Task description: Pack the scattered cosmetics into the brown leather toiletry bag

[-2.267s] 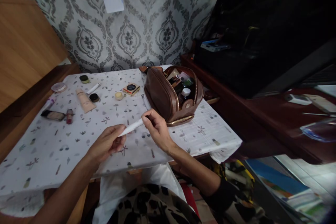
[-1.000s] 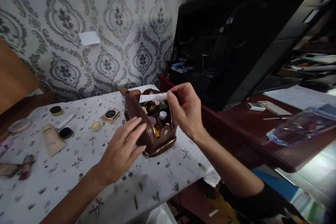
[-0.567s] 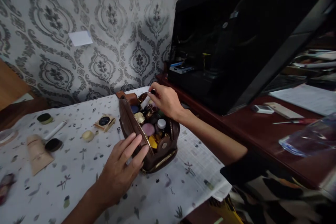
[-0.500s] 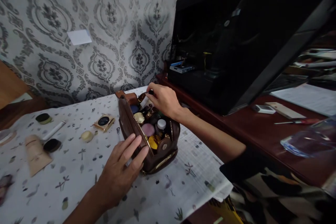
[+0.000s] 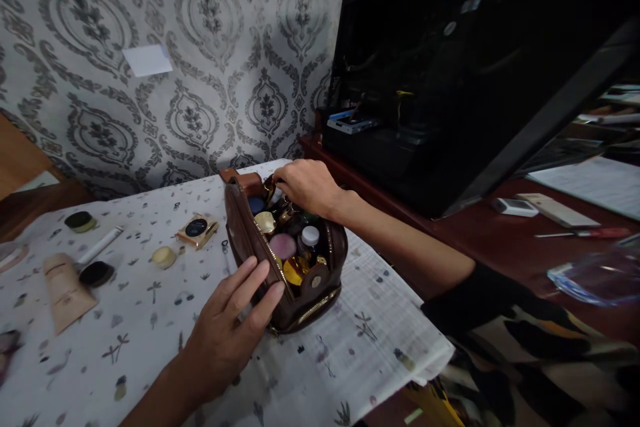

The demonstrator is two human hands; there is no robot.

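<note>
Head, left hand [image 5: 227, 320]: lay open, spread against side of brown bag [image 5: 295, 312].
Right hand [image 5: 309, 185]: curled over bag's far opening; fingertips hidden, couldn't tell grip.
Bag: stood unzipped on tabletop [image 5: 150, 333].

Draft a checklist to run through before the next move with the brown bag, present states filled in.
1. Brown bag unzipped on top: ok, contents show.
2. Left hand against the bag's left side: ok, fingers spread on it.
3. Right hand at the bag's opening: ok, over the far end.
4. Right fingertips visible: not ok, hidden.
5. Object in the right hand's grip: cannot tell.
6. White-capped bottle inside the bag: ok.
</note>
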